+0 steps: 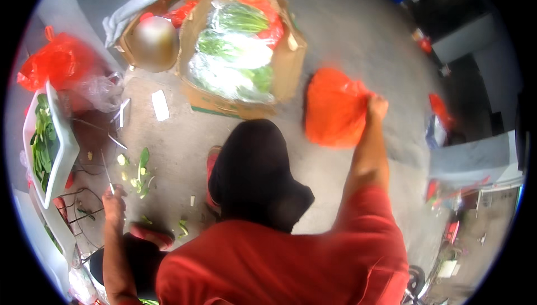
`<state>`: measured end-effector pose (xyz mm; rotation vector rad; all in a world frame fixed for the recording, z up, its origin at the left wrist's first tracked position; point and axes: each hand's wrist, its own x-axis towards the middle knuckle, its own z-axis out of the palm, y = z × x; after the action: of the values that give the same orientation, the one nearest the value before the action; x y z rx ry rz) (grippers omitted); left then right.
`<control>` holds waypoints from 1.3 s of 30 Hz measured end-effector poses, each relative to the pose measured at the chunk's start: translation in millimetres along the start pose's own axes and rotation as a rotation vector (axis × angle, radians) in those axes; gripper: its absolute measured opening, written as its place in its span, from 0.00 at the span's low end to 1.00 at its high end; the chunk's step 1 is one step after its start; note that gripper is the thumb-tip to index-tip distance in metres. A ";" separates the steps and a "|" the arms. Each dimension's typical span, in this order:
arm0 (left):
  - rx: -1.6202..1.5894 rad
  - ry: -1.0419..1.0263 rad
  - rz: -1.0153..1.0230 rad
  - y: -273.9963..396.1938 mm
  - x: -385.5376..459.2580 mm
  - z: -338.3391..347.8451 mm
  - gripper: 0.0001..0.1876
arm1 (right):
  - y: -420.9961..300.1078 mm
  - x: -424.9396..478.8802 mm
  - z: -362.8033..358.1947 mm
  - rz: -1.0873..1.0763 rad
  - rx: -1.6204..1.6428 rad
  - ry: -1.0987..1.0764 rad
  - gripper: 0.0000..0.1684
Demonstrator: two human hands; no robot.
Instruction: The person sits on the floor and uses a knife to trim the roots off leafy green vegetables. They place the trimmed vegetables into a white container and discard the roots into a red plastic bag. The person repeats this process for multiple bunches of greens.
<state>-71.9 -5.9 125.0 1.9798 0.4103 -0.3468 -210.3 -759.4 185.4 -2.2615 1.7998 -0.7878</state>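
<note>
Out to the right, my right hand (377, 107) grips a red plastic bag (333, 110) by its gathered edge. The bag hangs or lies over the concrete floor; I cannot tell whether anything is inside. At the lower left, my left hand (114, 206) holds a slim knife (106, 166) with its thin blade pointing away from me. Between that hand and my shoe lie a leafy green stalk (143, 158) and several cut trimmings (123, 160) on the floor. Left of the knife stands a white plastic tray (63, 145) with leafy greens (42, 145) in it.
A cardboard box (230, 110) ahead holds greens in clear plastic (235, 49). Beside it is a smaller carton (126, 51) with a blurred round thing (155, 44) over it. A red bag (58, 59), a clear bag (100, 91) and a wire stand (86, 212) are at left.
</note>
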 end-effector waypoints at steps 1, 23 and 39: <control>-0.023 -0.016 -0.005 1.1 1.4 4.7 0.09 | 13.5 -3.6 1.2 0.018 -0.040 -0.085 0.17; -0.050 -0.133 -0.133 34.9 10.9 39.6 0.05 | -233.0 -206.9 116.8 -1.044 0.246 -1.293 0.18; -0.094 -0.243 -0.225 42.2 15.0 51.2 0.03 | -234.1 -188.3 148.0 -0.972 0.002 -0.949 0.27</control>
<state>-43.3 -67.3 131.2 1.7772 0.4846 -0.6911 36.2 -549.1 100.7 -2.7080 0.2668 0.2595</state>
